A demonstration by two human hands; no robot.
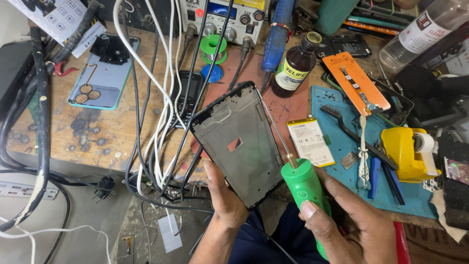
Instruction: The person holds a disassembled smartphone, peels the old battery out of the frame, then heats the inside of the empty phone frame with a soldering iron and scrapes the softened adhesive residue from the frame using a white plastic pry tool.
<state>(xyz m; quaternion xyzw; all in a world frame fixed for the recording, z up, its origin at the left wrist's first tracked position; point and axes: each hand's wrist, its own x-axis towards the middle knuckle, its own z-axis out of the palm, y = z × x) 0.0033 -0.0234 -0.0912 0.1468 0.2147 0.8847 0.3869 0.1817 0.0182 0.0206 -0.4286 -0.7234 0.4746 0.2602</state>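
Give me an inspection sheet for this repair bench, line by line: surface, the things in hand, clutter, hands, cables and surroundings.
Surface: worn wooden bench with dark burn spots; blue mat at the right.
Things in hand: grey phone frame, inner side up, held tilted over the bench edge; green-handled screwdriver with its shaft along the frame's right edge.
Clutter: phone battery, brown bottle, yellow tape dispenser, black brush, light blue phone back, orange panel.
Hands: left hand grips the frame from below; right hand is closed round the screwdriver.
Cables: black and white cables cross the bench and hang over its edge.
Surroundings: bench power supply at the back; floor with loose leads.
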